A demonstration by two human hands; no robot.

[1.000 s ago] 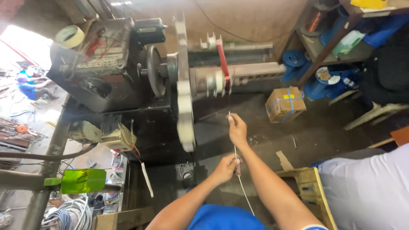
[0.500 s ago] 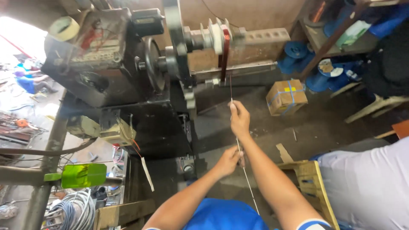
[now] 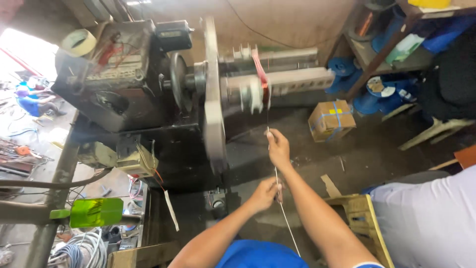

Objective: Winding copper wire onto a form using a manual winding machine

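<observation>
At frame centre, the right hand point(image 3: 278, 149) pinches a thin pale wire point(image 3: 275, 174) running up to the grey winding machine's spindle point(image 3: 258, 89); lower down, the left hand point(image 3: 265, 192) closes its fingers around it, apparently keeping it taut.

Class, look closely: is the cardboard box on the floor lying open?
No, the cardboard box sits closed on the floor, bound by blue straps crossing its top.

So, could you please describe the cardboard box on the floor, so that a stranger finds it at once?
Start at the big dark winding machine and follow its pale horizontal bar to the right end. Just below that end, on the dark floor, sits the cardboard box. It is the only brown box there, bound with blue straps, while its neighbours to the right are blue spools.
</observation>
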